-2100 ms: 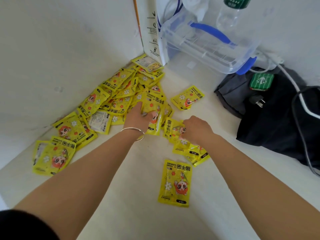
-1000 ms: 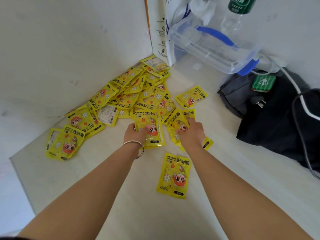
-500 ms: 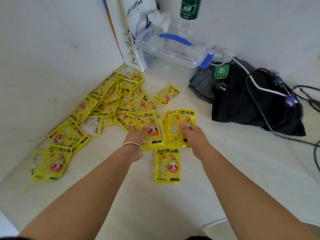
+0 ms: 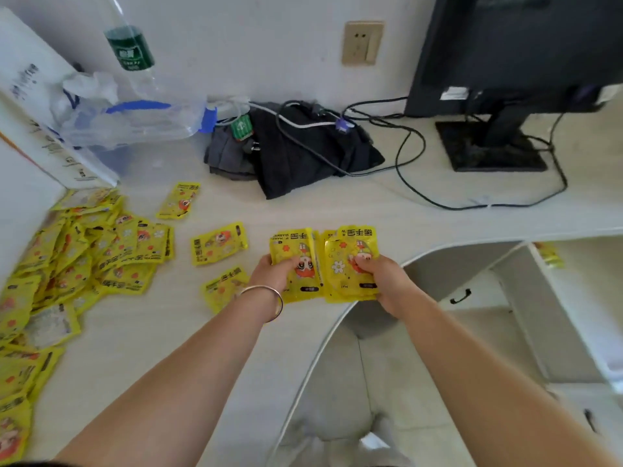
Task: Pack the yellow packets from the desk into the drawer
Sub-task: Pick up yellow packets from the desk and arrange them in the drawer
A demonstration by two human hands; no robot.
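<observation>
Our left hand (image 4: 273, 274) grips one stack of yellow packets (image 4: 296, 245), thumb on top; our right hand (image 4: 387, 282) grips a second stack (image 4: 354, 245).

A black monitor (image 4: 512, 52) stands at upper right, cables (image 4: 451, 207) trailing to dark clothing (image 4: 303, 170) mid-frame; a clear plastic box (image 4: 141, 126) and green-labelled bottle (image 4: 129, 48) sit upper left.

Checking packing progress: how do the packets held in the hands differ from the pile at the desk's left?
The held packets form two tidy stacks, one gripped by the left hand, one by the right hand, at the front edge of the desk; the pile lies loose and overlapping. The held packets are few; the pile holds many. The held packets on top show print; the pile includes a pale back. Both are yellow and cartoon-printed.
</observation>
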